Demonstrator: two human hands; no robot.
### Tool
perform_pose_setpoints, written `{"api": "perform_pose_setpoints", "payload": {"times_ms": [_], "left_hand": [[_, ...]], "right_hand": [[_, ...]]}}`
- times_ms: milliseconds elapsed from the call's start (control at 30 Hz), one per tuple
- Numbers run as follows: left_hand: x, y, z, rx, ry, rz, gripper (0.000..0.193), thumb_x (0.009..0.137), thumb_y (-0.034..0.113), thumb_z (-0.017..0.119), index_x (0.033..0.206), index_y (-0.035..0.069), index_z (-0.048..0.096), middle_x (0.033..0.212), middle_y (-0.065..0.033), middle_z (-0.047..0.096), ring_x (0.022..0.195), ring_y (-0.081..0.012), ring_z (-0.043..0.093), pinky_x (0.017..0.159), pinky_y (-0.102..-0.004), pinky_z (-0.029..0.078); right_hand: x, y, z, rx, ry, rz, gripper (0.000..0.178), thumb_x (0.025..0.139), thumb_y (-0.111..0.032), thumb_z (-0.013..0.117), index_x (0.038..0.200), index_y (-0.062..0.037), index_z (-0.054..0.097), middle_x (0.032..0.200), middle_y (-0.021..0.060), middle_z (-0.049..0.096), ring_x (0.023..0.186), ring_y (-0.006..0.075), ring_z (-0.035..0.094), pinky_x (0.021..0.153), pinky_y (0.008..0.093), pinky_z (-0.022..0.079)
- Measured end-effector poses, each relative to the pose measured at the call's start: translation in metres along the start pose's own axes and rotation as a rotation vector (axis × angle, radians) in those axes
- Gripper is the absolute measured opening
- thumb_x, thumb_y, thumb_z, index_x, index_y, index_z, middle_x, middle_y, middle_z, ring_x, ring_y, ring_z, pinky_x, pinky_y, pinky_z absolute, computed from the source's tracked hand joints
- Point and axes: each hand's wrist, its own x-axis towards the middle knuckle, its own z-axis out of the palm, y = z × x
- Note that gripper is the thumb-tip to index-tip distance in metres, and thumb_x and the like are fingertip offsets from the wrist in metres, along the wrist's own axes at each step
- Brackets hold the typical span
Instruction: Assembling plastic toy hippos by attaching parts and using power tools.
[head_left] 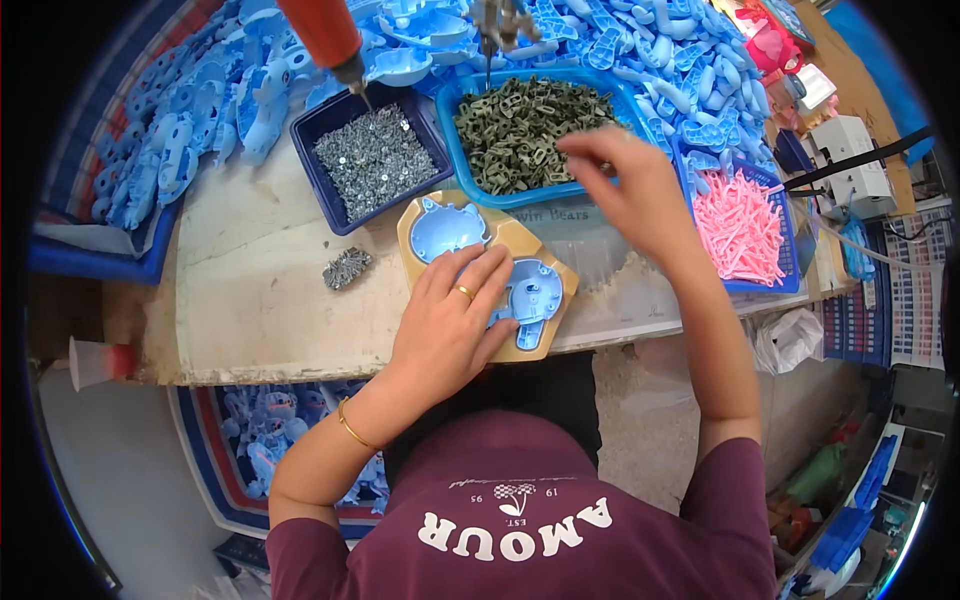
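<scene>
While the light blue plastic shells (500,275) lie seated in the tan jig (540,345) at the near middle of the bench, they are pressed flat under the left hand (455,325), whose fingers are spread across the right-hand shell. The jig's long axis is seen to run from far left to near right. Just beyond it, the blue tray of olive-green parts (520,130) is reached into by the right hand (625,185), its fingertips drawn together at the tray's right edge; whether a part is pinched there cannot be told. The shells are thus nearer the left hand, the green parts nearer the right. A dark blue tray of screws (375,160) is set to the left, a basket of pink pieces (740,225) to the right.
</scene>
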Motion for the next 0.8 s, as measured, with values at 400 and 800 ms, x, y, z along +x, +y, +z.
{"api": "perform_pose_setpoints", "payload": {"times_ms": [400, 800], "left_hand": [[0.004, 0.002, -0.003, -0.004, -0.047, 0.024, 0.06, 0.085, 0.028, 0.075, 0.135, 0.0, 0.056, 0.14, -0.013, 0.055, 0.13, -0.0328, 0.049, 0.112, -0.0474, 0.038], [0.018, 0.017, -0.008, -0.848, 0.133, -0.381, 0.02, 0.099, 0.005, 0.064, 0.117, -0.003, 0.065, 0.107, -0.0126, 0.074, 0.095, -0.0146, 0.072, 0.082, -0.028, 0.058]], "right_hand": [[0.051, 0.06, 0.036, 0.316, -0.058, 0.278, 0.012, 0.086, -0.01, 0.07, 0.096, -0.0043, 0.066, 0.086, 0.0077, 0.069, 0.079, 0.0219, 0.069, 0.07, 0.0357, 0.056], [-0.048, -0.044, -0.006, 1.119, -0.524, 0.525, 0.016, 0.092, -0.011, 0.072, 0.102, -0.002, 0.064, 0.088, 0.0045, 0.069, 0.077, 0.0102, 0.068, 0.069, 0.0242, 0.054]]}}
